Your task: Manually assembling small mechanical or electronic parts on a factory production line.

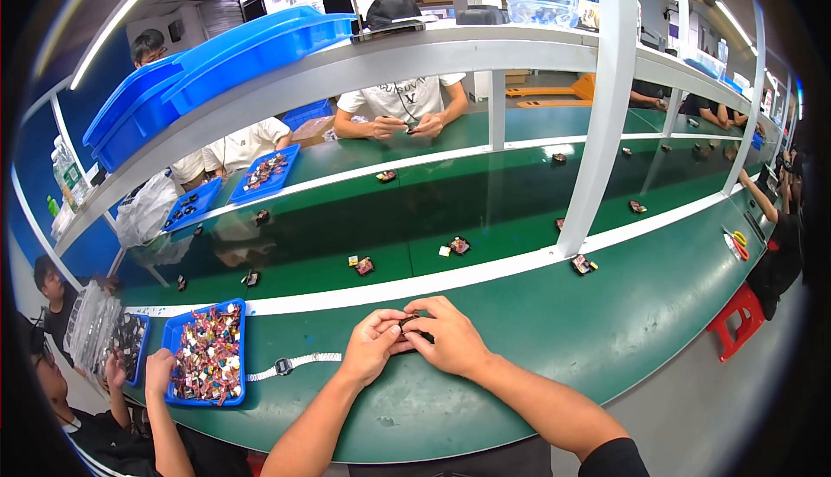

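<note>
Close together above the green worktop, both my hands have their fingers closed round a small dark piece [405,323]. My left hand [372,347] pinches it from the left, and my right hand [450,338] grips it from the right with bent fingers. Most of the piece is hidden by my fingers, so its kind cannot be made out. Left of my hands, a digital wristwatch [283,366] with a pale metal band lies stretched out on the worktop.
A blue tray [241,347] heaped with small parts stands left, a co-worker's hand [158,371] at its edge. Beyond a white rail runs a green conveyor with scattered small assemblies [364,265]. One assembly [582,265] sits near a white post [597,131]. Scissors [738,243] lie far right.
</note>
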### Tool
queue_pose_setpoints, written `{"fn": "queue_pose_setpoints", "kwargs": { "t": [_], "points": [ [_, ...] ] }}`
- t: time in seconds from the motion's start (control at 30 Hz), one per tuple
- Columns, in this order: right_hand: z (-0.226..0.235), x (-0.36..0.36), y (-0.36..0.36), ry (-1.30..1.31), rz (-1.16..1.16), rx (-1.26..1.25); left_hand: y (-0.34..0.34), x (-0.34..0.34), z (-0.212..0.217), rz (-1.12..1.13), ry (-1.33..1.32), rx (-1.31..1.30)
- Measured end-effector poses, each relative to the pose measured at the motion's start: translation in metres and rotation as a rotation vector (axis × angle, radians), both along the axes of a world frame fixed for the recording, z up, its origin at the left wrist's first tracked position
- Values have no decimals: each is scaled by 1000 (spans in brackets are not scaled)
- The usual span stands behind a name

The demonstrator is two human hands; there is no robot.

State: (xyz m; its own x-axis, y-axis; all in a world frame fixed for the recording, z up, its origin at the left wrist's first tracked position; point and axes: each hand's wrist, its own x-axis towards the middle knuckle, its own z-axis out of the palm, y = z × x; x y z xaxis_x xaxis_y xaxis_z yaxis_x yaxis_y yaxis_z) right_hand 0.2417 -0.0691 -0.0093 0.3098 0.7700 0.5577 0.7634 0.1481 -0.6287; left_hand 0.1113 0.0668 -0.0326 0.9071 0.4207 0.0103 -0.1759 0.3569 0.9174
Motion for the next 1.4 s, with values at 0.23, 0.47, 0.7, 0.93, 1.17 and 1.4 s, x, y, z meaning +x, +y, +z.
{"fn": "queue_pose_setpoints", "kwargs": {
  "t": [0.23, 0.47, 0.7, 0.93, 1.17, 1.4],
  "points": [
    [-3, 13, -1, 98, 93, -57, -3, 1, 1, -5, 0, -6],
    [-3, 4, 1, 82, 38, -38, -5, 0, 1, 35, -7, 8],
    [7, 4, -1, 6, 29, 11, -5, 1, 3, 26, -99, -23],
    [1, 2, 1, 62, 40, 45, -4, 0, 0, 23, -91, -14],
    [0, 1, 3, 108, 118, 36, -2, 0, -4, 80, -41, -5],
    [2, -2, 4, -48, -42, 157, -7, 2, 1, 75, 6, -49]
  ]
}}
